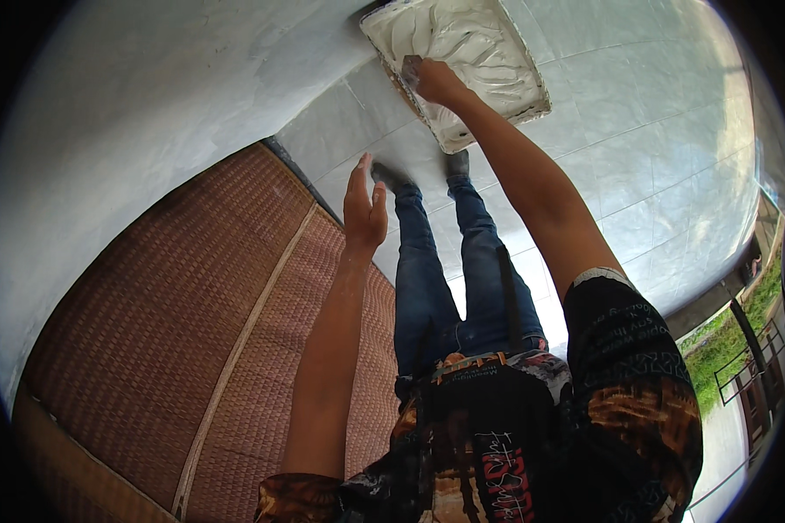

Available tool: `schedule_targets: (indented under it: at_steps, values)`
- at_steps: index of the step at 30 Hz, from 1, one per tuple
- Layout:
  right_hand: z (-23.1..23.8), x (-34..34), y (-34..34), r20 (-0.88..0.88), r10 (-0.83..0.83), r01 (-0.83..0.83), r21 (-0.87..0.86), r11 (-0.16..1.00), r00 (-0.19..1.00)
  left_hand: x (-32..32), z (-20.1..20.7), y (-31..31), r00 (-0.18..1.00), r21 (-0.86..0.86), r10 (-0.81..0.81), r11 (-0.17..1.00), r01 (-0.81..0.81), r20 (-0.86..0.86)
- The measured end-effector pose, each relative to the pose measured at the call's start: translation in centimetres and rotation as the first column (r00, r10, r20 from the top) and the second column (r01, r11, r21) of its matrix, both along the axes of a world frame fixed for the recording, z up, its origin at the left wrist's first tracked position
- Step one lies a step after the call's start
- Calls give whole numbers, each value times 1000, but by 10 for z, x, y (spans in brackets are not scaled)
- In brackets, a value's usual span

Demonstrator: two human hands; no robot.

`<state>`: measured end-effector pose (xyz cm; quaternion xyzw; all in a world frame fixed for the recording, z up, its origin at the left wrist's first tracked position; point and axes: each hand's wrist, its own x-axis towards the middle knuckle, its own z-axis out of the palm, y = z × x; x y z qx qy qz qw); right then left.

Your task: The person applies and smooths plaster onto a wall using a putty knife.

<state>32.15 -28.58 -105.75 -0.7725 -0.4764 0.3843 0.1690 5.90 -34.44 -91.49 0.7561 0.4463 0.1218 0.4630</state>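
My right hand is closed around a small dark-grey scraper, its far end partly hidden by the fingers. That hand is over the left side of a shallow rectangular tray. Thick off-white paste covers the tray's inside, with ridges and swirls on its surface. Lower and to the left, my left hand is raised with fingers stretched out and thumb apart, holding nothing. Pale smears mark its fingertips and wrist.
A pale plastered wall rises on the left. Against its foot stretches a reddish-brown woven mat. Grey tiled floor runs to the right. My shoes stand just below the tray. Grass shows outside at the far right.
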Motion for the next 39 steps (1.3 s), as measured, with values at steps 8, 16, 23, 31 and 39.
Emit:
schedule_targets:
  at_steps: [8, 16, 23, 31, 39]
  values:
    - [-1, -7, -49, -36, -368, 368, 13, 930, 929, -9, 1, 0, 1000, -5, 24, 1000, -24, -21]
    - [30, -24, -16, -66, -305, 304, -28, 952, 950, -17, 1, 2, 999, -2, 29, 1000, -29, -40]
    - [12, -13, -7, -30, -186, 186, -20, 982, 982, -11, -1, 2, 999, -24, 32, 999, -32, -25]
    - [-19, 21, -28, -168, -77, 91, 82, 992, 983, -5, -1, 0, 1000, -22, 26, 999, -26, -1]
    - [63, 32, -71, -828, -333, 148, -299, 943, 451, -20, 31, 11, 997, 20, 43, 999, -42, -65]
